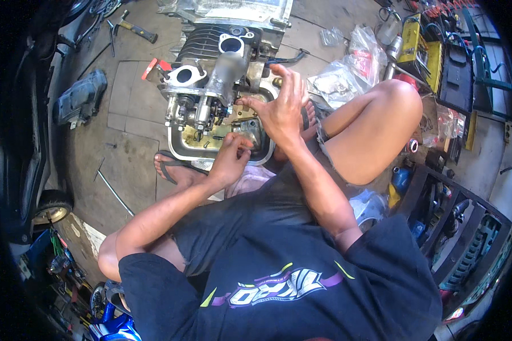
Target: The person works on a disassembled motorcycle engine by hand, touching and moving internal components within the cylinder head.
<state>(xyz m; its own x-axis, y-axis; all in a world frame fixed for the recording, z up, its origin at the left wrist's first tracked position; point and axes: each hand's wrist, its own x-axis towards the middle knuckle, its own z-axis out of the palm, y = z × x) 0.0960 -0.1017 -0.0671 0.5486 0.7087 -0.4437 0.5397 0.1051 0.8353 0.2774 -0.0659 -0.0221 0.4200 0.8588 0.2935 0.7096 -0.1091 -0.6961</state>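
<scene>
A motorcycle engine (pixel 216 42) with cooling fins and round ports stands in front of me, its near end over a metal tray (pixel 179 152). My right hand (pixel 280 111) is beside the engine's near right side, thumb and forefinger spread apart with nothing visible between them. Lower and to the left, my left hand (pixel 232 160) hovers at the tray's near rim, its fingers curled together. Whatever those fingers may hold is hidden. Just beyond them a grey cast metal part (pixel 248 128) lies in the tray, along with small bolts (pixel 206 144).
A hammer (pixel 139 31) and a dark plastic housing (pixel 82 96) lie on the floor at left, near a thin metal rod (pixel 114 190). Clear plastic bags (pixel 361 57) are at right, before a yellow toolbox (pixel 412 42). A dark crate (pixel 466 227) holds tools at lower right.
</scene>
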